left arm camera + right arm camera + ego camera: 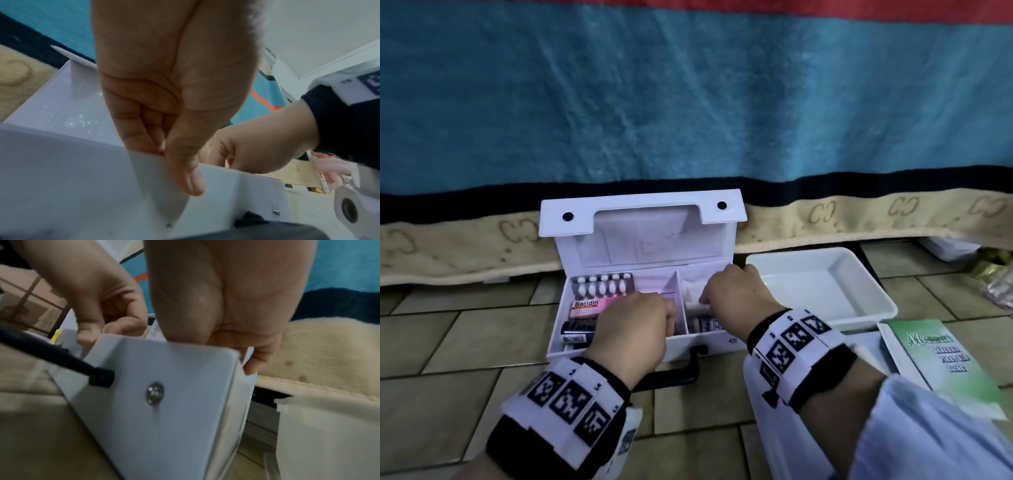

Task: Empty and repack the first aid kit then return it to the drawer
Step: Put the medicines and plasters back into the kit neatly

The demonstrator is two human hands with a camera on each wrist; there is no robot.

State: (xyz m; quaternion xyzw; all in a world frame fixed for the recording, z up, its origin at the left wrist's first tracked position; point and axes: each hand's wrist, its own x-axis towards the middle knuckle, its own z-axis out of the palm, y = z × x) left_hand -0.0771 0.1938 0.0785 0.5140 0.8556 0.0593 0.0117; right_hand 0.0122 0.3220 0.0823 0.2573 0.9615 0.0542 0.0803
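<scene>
The white first aid kit [709,342] stands open on the tiled floor, its lid [640,236] leaning back against the bed cover. Its left compartment holds a blister pack [602,284], a pink Bacidin box [587,307] and a black item [577,330]. My left hand [654,315] is over that compartment by the divider. In the left wrist view the left hand [174,146] has curled fingers and its thumb pressed on a white kit wall [61,170]. My right hand [719,291] reaches down into the right compartment over white packets and a small bottle [703,323]; its fingertips are hidden.
An empty white tray [822,284] sits right of the kit. A green booklet [941,356] lies at the near right. The kit's black handle [688,370] points toward me. A blue and beige blanket [688,102] hangs behind.
</scene>
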